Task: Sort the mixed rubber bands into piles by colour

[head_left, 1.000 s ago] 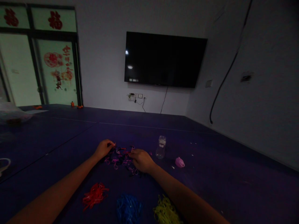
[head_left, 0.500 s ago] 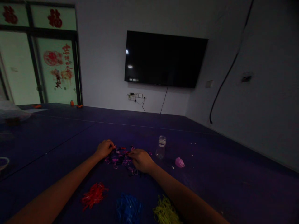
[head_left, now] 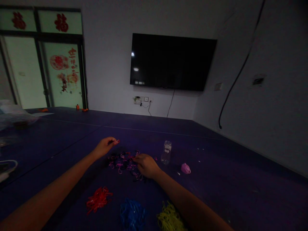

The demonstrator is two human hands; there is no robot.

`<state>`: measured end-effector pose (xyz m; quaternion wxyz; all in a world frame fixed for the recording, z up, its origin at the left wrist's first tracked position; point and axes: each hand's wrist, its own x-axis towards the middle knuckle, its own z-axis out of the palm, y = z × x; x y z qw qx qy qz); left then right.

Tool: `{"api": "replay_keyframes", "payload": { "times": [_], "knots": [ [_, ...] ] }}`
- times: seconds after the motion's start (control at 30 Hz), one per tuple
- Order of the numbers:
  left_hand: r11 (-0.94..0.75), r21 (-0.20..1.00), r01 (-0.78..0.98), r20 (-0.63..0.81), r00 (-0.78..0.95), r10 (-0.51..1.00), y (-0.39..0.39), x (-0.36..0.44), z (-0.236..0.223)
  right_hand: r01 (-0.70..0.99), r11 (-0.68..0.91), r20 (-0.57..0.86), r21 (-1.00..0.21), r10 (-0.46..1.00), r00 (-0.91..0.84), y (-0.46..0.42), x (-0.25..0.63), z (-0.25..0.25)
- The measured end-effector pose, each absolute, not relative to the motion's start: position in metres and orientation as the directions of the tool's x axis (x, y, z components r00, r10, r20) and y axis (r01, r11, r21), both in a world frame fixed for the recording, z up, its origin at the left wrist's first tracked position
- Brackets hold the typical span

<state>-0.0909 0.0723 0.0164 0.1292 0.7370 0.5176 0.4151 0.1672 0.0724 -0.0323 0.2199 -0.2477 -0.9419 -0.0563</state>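
My left hand (head_left: 104, 147) is raised a little above the mixed pile, its fingertips pinching a small pinkish-red rubber band (head_left: 116, 141). Under and beside it lies a loose pile of pink, purple, red and dark rubber bands (head_left: 124, 165). At the pile's right side my right hand (head_left: 147, 165) has its thumb and fingers closed together down on the bands; what they grip is hidden. Nearer to me are three sorted heaps: red rubber bands (head_left: 98, 199), blue rubber bands (head_left: 132, 214) and yellow rubber bands (head_left: 170, 218), the last partly beside my right forearm.
A clear bottle (head_left: 166, 153) stands upright right of the pile, with a pink cap (head_left: 185, 168) near it. White scraps lie further right. Plastic wrapping (head_left: 14, 114) sits on the purple surface (head_left: 216, 192) at far left. A television (head_left: 172, 62) hangs on the wall.
My left hand has lifted up and slightly left from the pile with a pinkish-red rubber band in its fingertips. My right hand stays at the pile. The view has shifted slightly.
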Motion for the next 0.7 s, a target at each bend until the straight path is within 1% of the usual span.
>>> {"api": "replay_keyframes", "payload": {
  "times": [0.07,0.1,0.13,0.2,0.27,0.37,0.43,0.5,0.6,0.7],
  "knots": [
    [-0.429,0.657,0.620,0.287,0.320,0.903,0.051,-0.089,0.032,0.490,0.872,0.442,0.005,0.437,-0.783,0.073,0.167,-0.032],
    [-0.427,0.663,0.615,0.194,0.410,0.891,0.039,-0.088,0.037,0.489,0.872,0.441,0.009,0.436,-0.785,0.073,0.166,-0.032],
    [-0.430,0.658,0.618,0.134,0.466,0.875,0.025,-0.087,0.040,0.489,0.872,0.441,0.011,0.435,-0.785,0.073,0.166,-0.032],
    [-0.429,0.642,0.635,0.057,0.518,0.853,-0.002,-0.086,0.041,0.488,0.873,0.437,0.011,0.435,-0.787,0.073,0.165,-0.032],
    [-0.419,0.627,0.657,0.005,0.534,0.845,-0.025,-0.086,0.037,0.491,0.871,0.430,0.010,0.439,-0.789,0.073,0.164,-0.031],
    [-0.334,0.599,0.728,-0.081,0.470,0.879,-0.049,-0.088,0.028,0.496,0.868,0.416,0.014,0.446,-0.792,0.073,0.164,-0.030],
    [-0.259,0.621,0.740,-0.120,0.416,0.902,-0.056,-0.088,0.025,0.500,0.866,0.411,0.019,0.449,-0.793,0.072,0.164,-0.029],
    [-0.217,0.655,0.724,-0.137,0.397,0.907,-0.058,-0.088,0.026,0.502,0.864,0.414,0.024,0.449,-0.792,0.071,0.164,-0.028],
    [-0.229,0.678,0.699,-0.110,0.404,0.908,-0.060,-0.089,0.029,0.499,0.866,0.422,0.031,0.442,-0.792,0.072,0.165,-0.029],
    [-0.274,0.664,0.695,-0.096,0.443,0.891,-0.062,-0.092,0.034,0.495,0.868,0.429,0.029,0.437,-0.791,0.074,0.165,-0.031]
  ]
}}
